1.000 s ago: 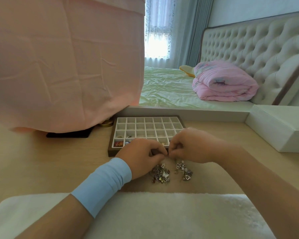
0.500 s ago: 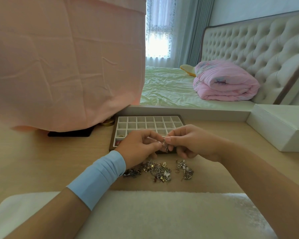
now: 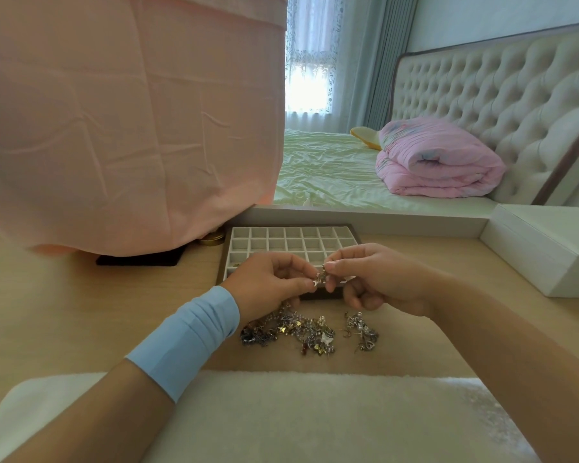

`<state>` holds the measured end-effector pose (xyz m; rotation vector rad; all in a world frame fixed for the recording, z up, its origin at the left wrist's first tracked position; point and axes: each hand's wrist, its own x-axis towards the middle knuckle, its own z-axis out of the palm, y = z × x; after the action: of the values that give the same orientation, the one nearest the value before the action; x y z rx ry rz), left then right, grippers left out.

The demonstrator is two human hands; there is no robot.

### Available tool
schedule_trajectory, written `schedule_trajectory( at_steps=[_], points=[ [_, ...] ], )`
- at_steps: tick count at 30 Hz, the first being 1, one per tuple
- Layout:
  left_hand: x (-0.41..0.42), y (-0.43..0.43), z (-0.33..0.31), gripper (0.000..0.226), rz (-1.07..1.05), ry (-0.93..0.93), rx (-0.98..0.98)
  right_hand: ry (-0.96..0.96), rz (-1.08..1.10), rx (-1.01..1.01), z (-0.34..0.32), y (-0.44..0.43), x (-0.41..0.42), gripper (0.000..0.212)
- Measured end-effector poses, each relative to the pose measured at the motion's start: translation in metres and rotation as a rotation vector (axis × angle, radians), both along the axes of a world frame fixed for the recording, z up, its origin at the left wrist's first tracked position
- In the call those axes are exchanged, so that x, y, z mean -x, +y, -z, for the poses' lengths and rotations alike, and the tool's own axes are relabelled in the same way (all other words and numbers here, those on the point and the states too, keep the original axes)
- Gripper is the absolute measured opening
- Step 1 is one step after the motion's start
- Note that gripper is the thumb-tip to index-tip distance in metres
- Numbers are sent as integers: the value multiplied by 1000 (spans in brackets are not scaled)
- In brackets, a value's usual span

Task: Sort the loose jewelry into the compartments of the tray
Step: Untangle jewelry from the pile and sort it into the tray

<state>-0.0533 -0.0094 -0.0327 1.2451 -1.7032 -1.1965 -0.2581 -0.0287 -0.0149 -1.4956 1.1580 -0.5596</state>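
Nearest the viewer, a white fluffy mat (image 3: 281, 412) covers the near edge of a pale wooden table (image 3: 64, 312). Two bare forearms reach over it from the left and the right; the left one wears a light blue wristband (image 3: 188, 342).

Just beyond the mat, the loose jewelry (image 3: 291, 332) lies on the table as a tangled heap of silver and gold pieces. A smaller cluster (image 3: 361, 332) sits just to its right.

Above the heap, the left hand (image 3: 264, 285) and right hand (image 3: 375, 279) meet, raised off the table. Each pinches the same small trinket (image 3: 321, 279) between the tips of thumb and forefinger, left hand from the left, right hand from the right. The right hand's other fingers curl under the palm. The left hand's other fingers are hidden behind it. What kind of piece the trinket is cannot be told.

Behind the hands stands the tray (image 3: 291, 235), dark-framed, with a grid of small white compartments. The hands cover its near edge.

Left of the tray, a large pink cloth (image 3: 131, 121) drapes over something tall on a black base (image 3: 141, 260). A round gold tin (image 3: 211, 240) peeks out beside it. At the far right of the table is a white box (image 3: 542, 255).

Farther off is a bed (image 3: 331, 168) with pale green sheets, a folded pink quilt (image 3: 438, 158) and a tufted cream headboard (image 3: 498, 95). Beyond it, a bright window (image 3: 310, 78) is hung with curtains
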Motion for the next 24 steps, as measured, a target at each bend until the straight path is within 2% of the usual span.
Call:
schedule_trajectory(
  at_steps=[6,11,14,16,24],
  points=[
    [-6,-3,-5,13,5,-37,8,50,-5,20,-1,3,-4,12],
    [-14,-6,-14,11,-5,-47,36,21,-6,39,-4,4,-10,10],
    [-19,-7,-20,10,-18,-63,88,6,-32,112,-10,6,-16,19],
    [-22,-7,-23,11,-51,-77,127,24,-43,194,-15,6,-22,23],
    [-33,-13,-26,8,-285,28,153,123,67,392,-28,-7,-52,8]
  ],
)
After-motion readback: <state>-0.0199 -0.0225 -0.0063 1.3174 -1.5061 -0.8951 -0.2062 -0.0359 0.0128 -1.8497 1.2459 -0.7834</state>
